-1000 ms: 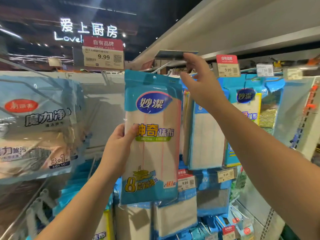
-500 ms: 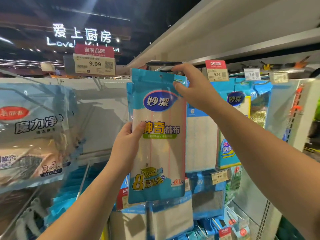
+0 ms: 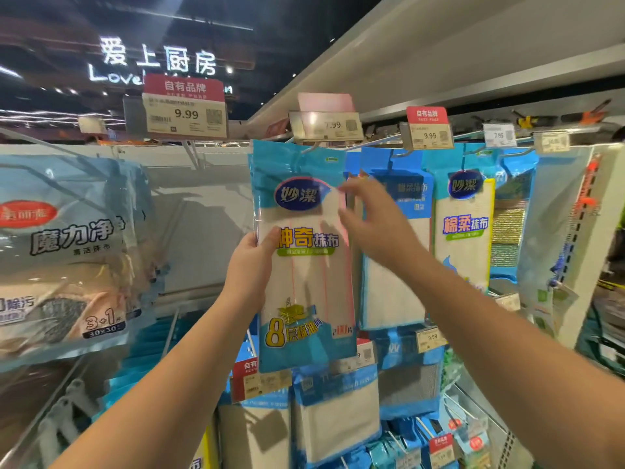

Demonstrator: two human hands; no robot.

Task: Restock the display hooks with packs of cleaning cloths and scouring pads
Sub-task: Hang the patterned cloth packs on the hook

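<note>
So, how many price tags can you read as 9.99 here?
3. The top-left tag, the top-rail tag to the right of the held pack, and the lower tag beside that pack's bottom. Other tags are blurred or partly hidden.

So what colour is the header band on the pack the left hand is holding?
Light blue, with a dark blue oval logo, on the cloth pack gripped by the left hand; head view.

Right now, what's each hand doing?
Left hand: grips the cloth pack by its left edge.
Right hand: open and blurred, fingers spread by the pack's right edge, gripping nothing.
</note>
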